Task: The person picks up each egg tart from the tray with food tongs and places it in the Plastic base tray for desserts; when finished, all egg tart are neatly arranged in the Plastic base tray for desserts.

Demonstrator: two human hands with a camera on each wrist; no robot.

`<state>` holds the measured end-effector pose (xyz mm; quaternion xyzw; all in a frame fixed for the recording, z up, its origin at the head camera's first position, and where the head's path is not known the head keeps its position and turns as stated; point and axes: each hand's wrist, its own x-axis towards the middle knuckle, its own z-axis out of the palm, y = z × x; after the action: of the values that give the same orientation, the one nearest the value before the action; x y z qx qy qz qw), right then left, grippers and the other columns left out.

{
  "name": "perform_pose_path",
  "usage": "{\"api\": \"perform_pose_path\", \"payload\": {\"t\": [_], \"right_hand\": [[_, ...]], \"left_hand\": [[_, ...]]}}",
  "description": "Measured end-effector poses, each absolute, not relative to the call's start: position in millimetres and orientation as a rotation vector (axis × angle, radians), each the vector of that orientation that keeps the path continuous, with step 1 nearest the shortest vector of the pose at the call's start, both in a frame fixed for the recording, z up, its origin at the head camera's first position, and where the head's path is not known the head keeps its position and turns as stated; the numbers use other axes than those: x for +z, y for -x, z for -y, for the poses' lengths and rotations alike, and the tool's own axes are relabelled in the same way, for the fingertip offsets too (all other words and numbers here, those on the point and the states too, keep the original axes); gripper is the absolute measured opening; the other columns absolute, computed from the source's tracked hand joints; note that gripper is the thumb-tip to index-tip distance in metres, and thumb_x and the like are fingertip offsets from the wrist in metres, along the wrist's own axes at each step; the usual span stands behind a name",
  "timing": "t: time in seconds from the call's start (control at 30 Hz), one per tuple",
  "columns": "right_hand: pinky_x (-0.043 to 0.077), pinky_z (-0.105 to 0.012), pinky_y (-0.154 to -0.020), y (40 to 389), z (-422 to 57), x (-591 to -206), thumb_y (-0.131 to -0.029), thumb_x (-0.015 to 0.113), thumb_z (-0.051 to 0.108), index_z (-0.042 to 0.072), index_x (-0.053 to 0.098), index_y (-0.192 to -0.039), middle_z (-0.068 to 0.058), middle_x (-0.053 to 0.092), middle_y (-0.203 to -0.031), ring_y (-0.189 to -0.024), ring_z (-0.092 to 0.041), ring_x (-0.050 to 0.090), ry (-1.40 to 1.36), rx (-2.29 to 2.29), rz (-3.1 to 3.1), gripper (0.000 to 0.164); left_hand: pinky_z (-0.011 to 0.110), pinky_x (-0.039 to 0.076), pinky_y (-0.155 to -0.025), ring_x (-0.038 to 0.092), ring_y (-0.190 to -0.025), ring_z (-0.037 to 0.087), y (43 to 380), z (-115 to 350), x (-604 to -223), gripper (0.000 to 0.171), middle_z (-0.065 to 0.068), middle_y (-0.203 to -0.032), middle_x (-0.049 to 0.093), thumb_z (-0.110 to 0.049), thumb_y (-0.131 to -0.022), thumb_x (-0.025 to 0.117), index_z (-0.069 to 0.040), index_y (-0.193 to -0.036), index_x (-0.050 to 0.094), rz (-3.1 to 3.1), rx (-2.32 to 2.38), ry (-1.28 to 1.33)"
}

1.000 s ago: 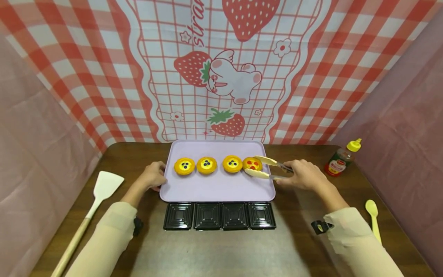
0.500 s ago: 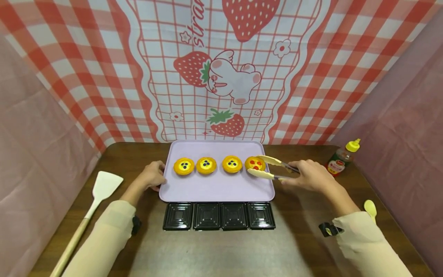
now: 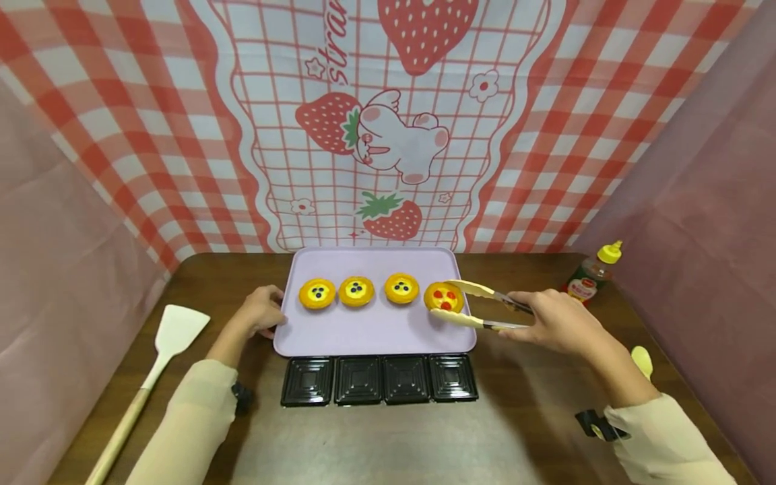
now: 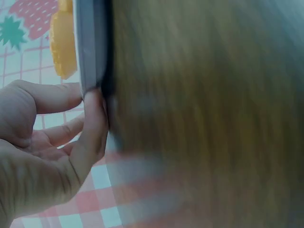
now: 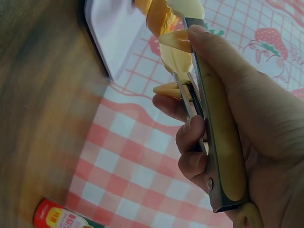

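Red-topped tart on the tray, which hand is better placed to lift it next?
Likely the right hand: it holds the tongs, their tips on either side of the red-topped tart. The left hand grips the tray at its opposite edge.

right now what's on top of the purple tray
On the tray sit three blue-dotted tarts. A red-topped tart is between the tongs; whether it touches the tray is unclear. The surface beneath the tarts is hidden.
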<state>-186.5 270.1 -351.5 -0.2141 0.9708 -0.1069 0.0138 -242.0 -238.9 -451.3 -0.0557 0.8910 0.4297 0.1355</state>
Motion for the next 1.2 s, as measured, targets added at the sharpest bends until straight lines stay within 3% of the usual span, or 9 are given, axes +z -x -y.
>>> {"api": "perform_pose_path", "payload": {"t": [0.2,0.53,1.2], "right_hand": [[0.039,-0.03,-0.048,172,-270,-346,-0.075,0.083,0.047,0.009,0.068,-0.119,0.011,0.062,-0.074,-0.059,-0.009,0.047,0.699,-0.317,-3.04,0.061],[0.04,-0.032,-0.049,150,-280,-338,-0.075,0.076,0.063,0.013,0.068,-0.122,0.013,0.062,-0.079,-0.062,-0.007,0.047,0.705,-0.297,-3.058,0.069],[0.04,-0.027,-0.047,120,-293,-346,-0.076,0.077,0.061,0.01,0.068,-0.122,0.012,0.068,-0.089,-0.066,0.0,0.051,0.774,-0.327,-3.02,0.069]], "left_hand": [[0.04,0.06,-0.052,0.063,-0.079,0.032,236,246,-449,0.054,0.031,-0.104,0.058,0.008,-0.077,0.066,0.011,-0.126,0.043,-2.569,1.257,0.196],[0.04,0.06,-0.052,0.063,-0.078,0.032,235,244,-448,0.054,0.031,-0.102,0.059,0.008,-0.078,0.067,0.012,-0.126,0.044,-2.554,1.279,0.187],[0.039,0.06,-0.052,0.062,-0.081,0.033,243,238,-453,0.055,0.031,-0.106,0.058,0.007,-0.078,0.068,0.009,-0.128,0.043,-2.554,1.244,0.201]]}}
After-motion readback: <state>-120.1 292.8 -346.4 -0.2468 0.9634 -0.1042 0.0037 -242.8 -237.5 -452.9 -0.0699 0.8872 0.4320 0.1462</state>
